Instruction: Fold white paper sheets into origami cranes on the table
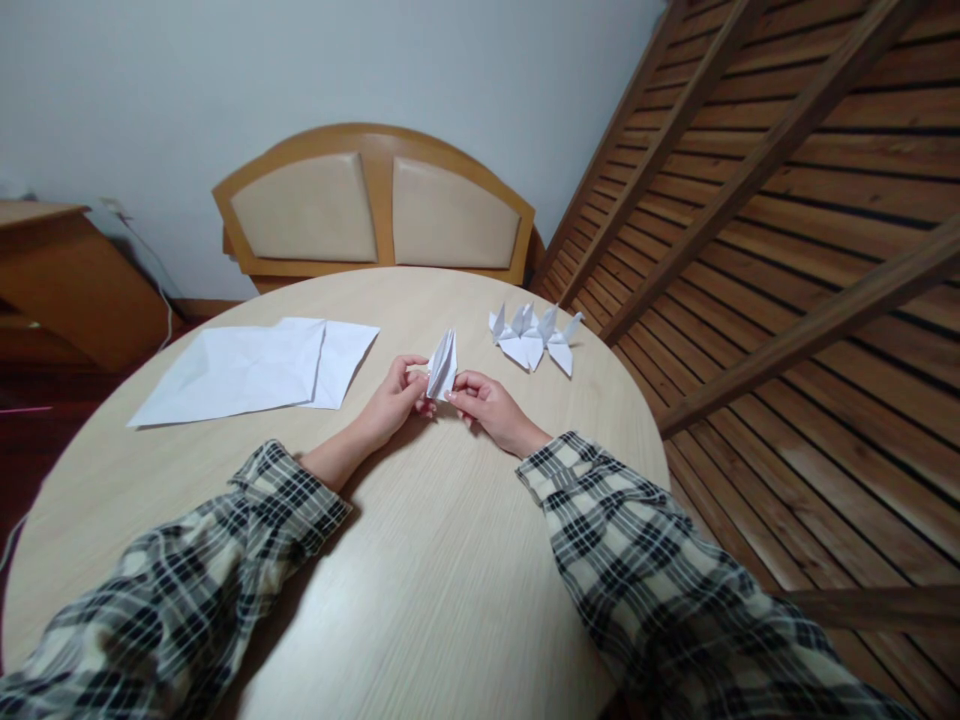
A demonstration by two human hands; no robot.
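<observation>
A small piece of folded white paper (442, 366) stands upright between my two hands, a little above the middle of the table, with several layers showing along its edges. My left hand (403, 392) pinches its lower left side between thumb and fingers. On the lower right side, the thumb and fingers of my right hand (486, 402) close on the same paper. Folded paper cranes (529, 340) sit close together to the right, beyond my right hand. Left of my left hand lie creased white paper sheets (232, 370), partly overlapping.
The round light wood table (442, 560) carries all the paper. Behind it stands a wooden headboard (382, 200) with beige panels against a pale wall. A slatted wood partition (787, 250) slants along the right. A brown desk (67, 290) and a white cord (154, 265) are at far left.
</observation>
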